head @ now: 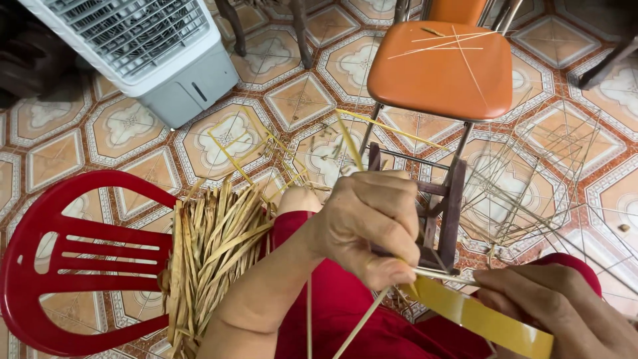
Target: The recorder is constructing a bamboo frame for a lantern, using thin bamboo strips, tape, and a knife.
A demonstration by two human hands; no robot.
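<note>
My left hand (369,223) is closed around thin pale sticks (435,274) and the end of a yellow leaf strip (482,319), which runs down to the right. My right hand (565,312) grips that strip near its lower end. A small dark wooden frame (445,206) stands just behind my left hand. I wear red clothing (345,306).
A heap of dry yellow leaf strips (212,252) lies on the tiled floor beside a red plastic chair (73,266). An orange-seated chair (442,66) with loose sticks stands ahead. A white air cooler (149,53) is far left. A tangle of thin sticks (531,193) spreads right.
</note>
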